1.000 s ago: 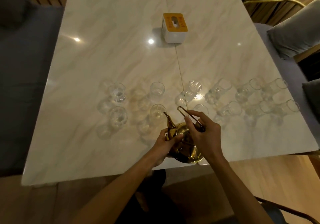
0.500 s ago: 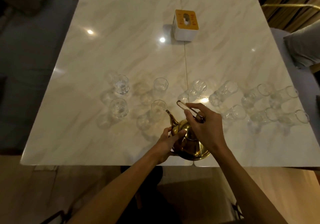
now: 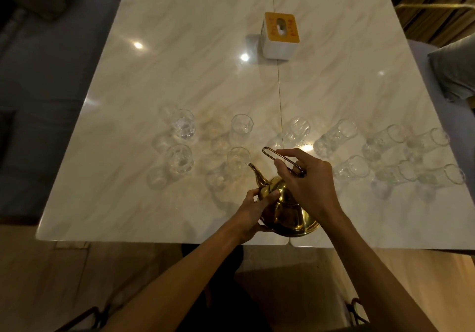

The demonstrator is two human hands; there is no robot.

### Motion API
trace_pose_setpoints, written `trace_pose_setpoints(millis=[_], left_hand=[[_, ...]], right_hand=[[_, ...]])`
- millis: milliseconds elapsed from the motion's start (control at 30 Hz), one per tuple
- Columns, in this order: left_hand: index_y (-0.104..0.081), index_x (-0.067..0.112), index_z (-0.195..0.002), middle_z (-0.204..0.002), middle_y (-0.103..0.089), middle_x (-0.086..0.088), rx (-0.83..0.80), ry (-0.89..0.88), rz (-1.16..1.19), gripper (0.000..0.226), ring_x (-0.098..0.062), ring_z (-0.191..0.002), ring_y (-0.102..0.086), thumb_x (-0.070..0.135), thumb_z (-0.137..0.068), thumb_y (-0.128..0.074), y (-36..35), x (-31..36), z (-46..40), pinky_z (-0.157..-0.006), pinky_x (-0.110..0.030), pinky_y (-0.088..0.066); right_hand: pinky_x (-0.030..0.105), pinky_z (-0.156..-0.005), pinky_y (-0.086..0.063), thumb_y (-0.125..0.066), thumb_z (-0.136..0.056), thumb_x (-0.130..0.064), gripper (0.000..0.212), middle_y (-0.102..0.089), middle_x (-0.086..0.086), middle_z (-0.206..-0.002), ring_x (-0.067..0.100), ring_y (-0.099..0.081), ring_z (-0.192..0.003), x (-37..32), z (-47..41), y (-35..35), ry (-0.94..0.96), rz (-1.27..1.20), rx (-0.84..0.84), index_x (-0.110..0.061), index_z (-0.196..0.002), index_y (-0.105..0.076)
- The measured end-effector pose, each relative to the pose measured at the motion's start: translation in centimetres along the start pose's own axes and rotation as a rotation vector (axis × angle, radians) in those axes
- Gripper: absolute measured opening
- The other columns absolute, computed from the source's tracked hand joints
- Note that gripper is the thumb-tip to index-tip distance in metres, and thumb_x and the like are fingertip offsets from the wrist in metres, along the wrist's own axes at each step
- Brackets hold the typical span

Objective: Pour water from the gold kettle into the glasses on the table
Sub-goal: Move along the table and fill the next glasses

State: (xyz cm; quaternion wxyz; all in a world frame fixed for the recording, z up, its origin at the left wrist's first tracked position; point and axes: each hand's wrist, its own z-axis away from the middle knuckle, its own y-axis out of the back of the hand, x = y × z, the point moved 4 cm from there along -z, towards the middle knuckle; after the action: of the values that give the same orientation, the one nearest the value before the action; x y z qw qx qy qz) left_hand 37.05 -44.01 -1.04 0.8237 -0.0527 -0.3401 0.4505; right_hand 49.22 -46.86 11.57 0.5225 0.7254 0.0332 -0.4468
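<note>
The gold kettle [image 3: 285, 211] is held tilted over the near edge of the marble table [image 3: 180, 74]. Its spout tip touches the rim of a clear glass [image 3: 237, 160] in the near row. My right hand [image 3: 305, 182] grips the thin wire handle from above. My left hand [image 3: 253, 207] presses against the kettle's body on its left side. Several clear glasses stand in two rows across the table, among them a faceted one [image 3: 183, 124] at the left and a tall one [image 3: 455, 173] at the far right. Whether water flows cannot be told.
A white tissue box with an orange top [image 3: 280, 36] stands at the far middle of the table. Grey cushioned seats [image 3: 38, 74] flank the table at left, and a grey cushion [image 3: 455, 69] sits at right. Wooden floor lies under the near edge.
The kettle has tipped forward a little and its spout has come up to the near glass's rim. Both hands keep the same hold; the view has shifted slightly.
</note>
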Motion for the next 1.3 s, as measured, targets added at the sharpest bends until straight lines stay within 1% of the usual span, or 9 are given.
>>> trace_pose_setpoints(millis=[100,233,500,733,933,1000,1067,1167,1300], left_hand=[[-0.027,0.026,-0.149,-0.152,-0.042,-0.015,-0.007,0.007,0.007,0.075,-0.04,-0.136,-0.043,0.044,-0.089,-0.068,0.0,0.1,0.0,-0.092,-0.052,-0.048],[-0.026,0.026,-0.15,-0.154,-0.04,-0.014,-0.012,0.012,0.001,0.075,-0.04,-0.137,-0.042,0.045,-0.09,-0.066,-0.3,0.4,0.2,-0.091,-0.05,-0.048],[-0.027,0.023,-0.15,-0.152,-0.041,-0.015,-0.032,0.028,0.031,0.072,-0.04,-0.136,-0.042,0.043,-0.091,-0.064,-0.5,0.6,0.6,-0.101,-0.057,-0.045],[-0.027,0.022,-0.151,-0.151,-0.041,-0.015,-0.027,0.034,0.044,0.071,-0.038,-0.134,-0.043,0.042,-0.093,-0.063,-0.5,0.7,0.5,-0.105,-0.061,-0.043],[-0.028,0.023,-0.15,-0.151,-0.042,-0.015,-0.026,0.025,0.022,0.071,-0.035,-0.127,-0.047,0.043,-0.092,-0.063,-0.4,1.0,0.6,-0.103,-0.059,-0.046],[-0.028,0.024,-0.15,-0.152,-0.042,-0.015,-0.017,0.022,0.008,0.071,-0.038,-0.133,-0.045,0.044,-0.091,-0.064,-0.3,1.0,0.5,-0.102,-0.058,-0.046],[-0.029,0.026,-0.149,-0.151,-0.043,-0.016,-0.007,0.017,0.004,0.07,-0.04,-0.135,-0.043,0.043,-0.091,-0.065,-0.2,1.0,0.5,-0.1,-0.057,-0.046],[-0.031,0.028,-0.146,-0.149,-0.047,-0.016,0.004,0.011,-0.005,0.069,-0.039,-0.132,-0.047,0.042,-0.09,-0.068,-0.1,0.9,0.4,-0.099,-0.057,-0.048],[-0.03,0.028,-0.145,-0.147,-0.049,-0.014,0.023,-0.031,-0.044,0.069,-0.029,-0.119,-0.053,0.042,-0.089,-0.068,0.1,1.1,0.5,-0.083,-0.044,-0.054]], right_hand=[[0.004,-0.065,-0.041,-0.07,-0.093,-0.034,0.028,-0.057,-0.021,-0.067,-0.001,-0.061,-0.058,-0.2,-0.2,0.0,-0.006,0.028,0.003,-0.027,-0.12,-0.071],[0.003,-0.066,-0.04,-0.071,-0.093,-0.034,0.029,-0.059,-0.02,-0.069,-0.001,-0.061,-0.06,-0.5,-0.4,0.0,-0.012,0.046,0.001,-0.027,-0.121,-0.071],[0.0,-0.057,-0.04,-0.071,-0.092,-0.032,0.027,-0.051,-0.034,-0.067,-0.005,-0.062,-0.058,-1.1,-0.9,0.1,0.0,0.058,-0.026,-0.026,-0.119,-0.072],[0.008,-0.063,-0.041,-0.071,-0.093,-0.032,0.026,-0.062,-0.017,-0.072,0.0,-0.06,-0.058,-1.5,-1.4,0.1,0.0,0.063,-0.024,-0.025,-0.118,-0.073],[0.007,-0.062,-0.04,-0.071,-0.093,-0.032,0.027,-0.059,-0.019,-0.071,-0.002,-0.059,-0.057,-1.3,-1.4,-0.1,-0.009,0.048,-0.027,-0.026,-0.119,-0.072],[0.003,-0.061,-0.04,-0.07,-0.093,-0.032,0.027,-0.058,-0.021,-0.066,0.002,-0.061,-0.056,-1.1,-1.3,-0.2,-0.009,0.037,-0.017,-0.026,-0.119,-0.072],[0.001,-0.06,-0.041,-0.07,-0.093,-0.032,0.026,-0.057,-0.021,-0.062,0.0,-0.064,-0.065,-0.9,-1.0,-0.1,0.007,0.032,0.003,-0.027,-0.119,-0.072],[0.009,-0.062,-0.046,-0.071,-0.092,-0.031,0.025,-0.06,-0.014,-0.061,0.002,-0.063,-0.067,-0.5,-0.5,0.0,0.025,0.0,0.04,-0.027,-0.116,-0.072],[0.01,-0.059,-0.048,-0.072,-0.091,-0.031,0.026,-0.062,-0.01,-0.061,0.009,-0.063,-0.059,0.2,0.2,0.0,0.008,-0.039,0.073,-0.028,-0.117,-0.071]])
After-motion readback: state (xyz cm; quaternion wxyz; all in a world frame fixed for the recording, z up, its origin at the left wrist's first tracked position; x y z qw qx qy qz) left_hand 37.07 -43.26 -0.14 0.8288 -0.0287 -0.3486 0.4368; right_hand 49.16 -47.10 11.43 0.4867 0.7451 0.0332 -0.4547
